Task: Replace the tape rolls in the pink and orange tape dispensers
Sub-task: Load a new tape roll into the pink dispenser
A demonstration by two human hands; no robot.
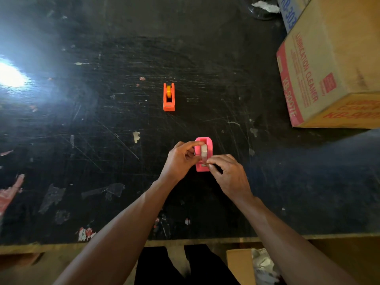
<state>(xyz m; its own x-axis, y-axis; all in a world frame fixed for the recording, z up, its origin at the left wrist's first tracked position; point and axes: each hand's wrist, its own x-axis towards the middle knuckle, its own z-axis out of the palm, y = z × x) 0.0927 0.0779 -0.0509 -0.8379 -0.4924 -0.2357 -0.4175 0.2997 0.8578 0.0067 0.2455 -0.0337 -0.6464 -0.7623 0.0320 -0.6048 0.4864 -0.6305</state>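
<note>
The pink tape dispenser [208, 144] stands on the black table with a clear tape roll [204, 151] sitting upright in its slot. My left hand [181, 159] grips the dispenser's left side, thumb and forefinger at the top of the roll. My right hand [228, 173] pinches the near end of the roll by the dispenser's cutter end. Farther away, the orange tape dispenser [169, 97] stands alone with a yellow-orange roll [168, 90] in it.
A large cardboard box [333, 64] marked "Lubrication Cleaner" fills the right rear of the scratched black table [102, 120]. Another box [290, 11] is behind it. Glare covers the far left. The table's near edge [185, 242] runs below my forearms.
</note>
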